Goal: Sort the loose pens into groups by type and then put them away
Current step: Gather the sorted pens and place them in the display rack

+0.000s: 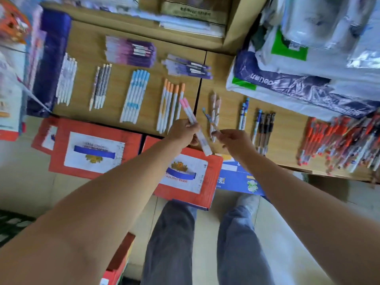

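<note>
Fingers of the left hand clamp two pink-capped pens above the wooden desk; the right hand pinches a blue-tipped pen. Lowering either carelessly could knock the neighbouring orange-capped row askew.

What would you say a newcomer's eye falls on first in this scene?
Two hands are raised mid-frame: the left hand grips two pink-capped pens, and the right hand pinches a slim blue-tipped pen. Behind them, neat groups such as the blue-capped pens and orange-capped pens lie on the wooden table, while a heap of red-capped pens sprawls at its right end.
</note>
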The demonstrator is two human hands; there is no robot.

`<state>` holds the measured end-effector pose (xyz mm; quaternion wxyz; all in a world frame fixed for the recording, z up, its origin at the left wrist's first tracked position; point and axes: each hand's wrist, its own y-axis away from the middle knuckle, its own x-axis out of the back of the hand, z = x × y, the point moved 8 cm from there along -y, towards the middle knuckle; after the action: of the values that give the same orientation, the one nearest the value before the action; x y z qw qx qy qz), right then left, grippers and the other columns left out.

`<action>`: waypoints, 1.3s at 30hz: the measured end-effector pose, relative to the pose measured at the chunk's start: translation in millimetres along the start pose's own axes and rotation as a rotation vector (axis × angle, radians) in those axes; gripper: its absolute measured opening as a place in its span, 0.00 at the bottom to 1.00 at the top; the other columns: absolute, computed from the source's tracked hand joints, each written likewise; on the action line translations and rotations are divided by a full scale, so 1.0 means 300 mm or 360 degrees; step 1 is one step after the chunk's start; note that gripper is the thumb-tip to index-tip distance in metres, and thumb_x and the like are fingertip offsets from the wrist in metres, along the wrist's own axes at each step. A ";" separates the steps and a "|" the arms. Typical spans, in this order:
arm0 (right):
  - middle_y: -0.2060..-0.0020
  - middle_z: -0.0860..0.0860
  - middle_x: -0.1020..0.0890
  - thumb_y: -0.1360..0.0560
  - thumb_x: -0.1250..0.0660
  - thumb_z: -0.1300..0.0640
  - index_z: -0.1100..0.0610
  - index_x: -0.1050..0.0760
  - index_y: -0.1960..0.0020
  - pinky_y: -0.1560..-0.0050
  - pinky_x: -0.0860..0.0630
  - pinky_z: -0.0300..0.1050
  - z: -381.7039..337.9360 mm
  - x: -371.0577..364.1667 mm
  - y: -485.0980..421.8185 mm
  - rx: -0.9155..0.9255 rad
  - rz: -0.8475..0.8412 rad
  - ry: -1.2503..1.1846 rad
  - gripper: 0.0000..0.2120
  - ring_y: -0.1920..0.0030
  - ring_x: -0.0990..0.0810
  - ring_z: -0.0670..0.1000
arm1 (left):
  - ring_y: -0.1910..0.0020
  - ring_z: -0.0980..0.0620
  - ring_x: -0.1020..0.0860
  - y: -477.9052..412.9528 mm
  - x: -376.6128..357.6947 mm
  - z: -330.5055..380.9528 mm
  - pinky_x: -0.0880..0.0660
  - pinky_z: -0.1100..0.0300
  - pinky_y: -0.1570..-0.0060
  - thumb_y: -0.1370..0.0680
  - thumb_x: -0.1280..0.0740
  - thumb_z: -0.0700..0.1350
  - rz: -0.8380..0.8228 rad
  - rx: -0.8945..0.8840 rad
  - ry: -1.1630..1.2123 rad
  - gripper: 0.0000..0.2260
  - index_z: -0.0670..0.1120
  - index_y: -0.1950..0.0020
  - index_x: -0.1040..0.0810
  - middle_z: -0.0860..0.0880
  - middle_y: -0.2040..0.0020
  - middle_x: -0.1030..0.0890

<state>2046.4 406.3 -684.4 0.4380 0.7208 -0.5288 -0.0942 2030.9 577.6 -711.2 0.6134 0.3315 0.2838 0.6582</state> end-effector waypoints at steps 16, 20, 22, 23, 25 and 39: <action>0.61 0.52 0.25 0.26 0.30 0.53 0.61 0.32 0.45 0.66 0.33 0.47 -0.050 -0.035 -0.240 0.0165 0.0560 0.0623 0.17 0.62 0.27 0.54 | 0.72 0.51 0.22 -0.184 0.018 -0.003 0.21 0.54 0.63 0.21 0.35 0.48 -0.0157 -0.0123 -0.0746 0.09 0.43 0.55 0.26 0.48 0.68 0.24; 0.60 0.52 0.25 0.27 0.31 0.55 0.61 0.32 0.46 0.66 0.28 0.49 0.001 0.026 -0.241 0.0078 0.0547 0.0588 0.16 0.62 0.25 0.56 | 0.73 0.53 0.22 -0.213 -0.024 0.040 0.24 0.59 0.66 0.21 0.35 0.48 -0.0136 -0.0157 -0.0831 0.10 0.40 0.52 0.25 0.48 0.68 0.23; 0.60 0.52 0.24 0.27 0.31 0.56 0.61 0.33 0.45 0.66 0.32 0.45 0.027 0.071 -0.238 0.0017 0.0563 0.0617 0.15 0.63 0.26 0.55 | 0.72 0.52 0.22 -0.234 -0.053 0.066 0.23 0.61 0.69 0.21 0.34 0.47 -0.0119 -0.0158 -0.0846 0.11 0.38 0.52 0.25 0.47 0.67 0.23; 0.60 0.52 0.24 0.26 0.31 0.55 0.61 0.33 0.45 0.66 0.33 0.44 0.033 0.090 -0.237 0.0013 0.0574 0.0638 0.16 0.63 0.26 0.55 | 0.71 0.49 0.21 -0.244 -0.070 0.079 0.21 0.58 0.67 0.21 0.34 0.46 -0.0116 -0.0166 -0.0844 0.11 0.37 0.52 0.24 0.45 0.66 0.23; 0.59 0.52 0.23 0.26 0.31 0.55 0.60 0.32 0.44 0.66 0.32 0.44 0.040 0.115 -0.237 0.0024 0.0592 0.0662 0.16 0.62 0.26 0.54 | 0.66 0.42 0.19 -0.262 -0.105 0.097 0.19 0.47 0.60 0.23 0.32 0.46 -0.0092 -0.0202 -0.0880 0.12 0.36 0.52 0.23 0.40 0.63 0.20; 0.58 0.52 0.24 0.24 0.38 0.60 0.61 0.29 0.49 0.67 0.35 0.36 0.050 0.156 -0.237 0.0119 0.0625 0.0275 0.06 0.62 0.28 0.49 | 0.60 0.49 0.25 -0.202 -0.108 0.162 0.34 0.61 0.62 0.27 0.27 0.49 0.0351 -0.0719 -0.1345 0.18 0.42 0.44 0.29 0.47 0.56 0.25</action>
<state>2105.6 362.8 -730.1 0.4646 0.6252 -0.6226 0.0747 2107.4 548.8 -731.3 0.6581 0.4563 -0.1767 0.5723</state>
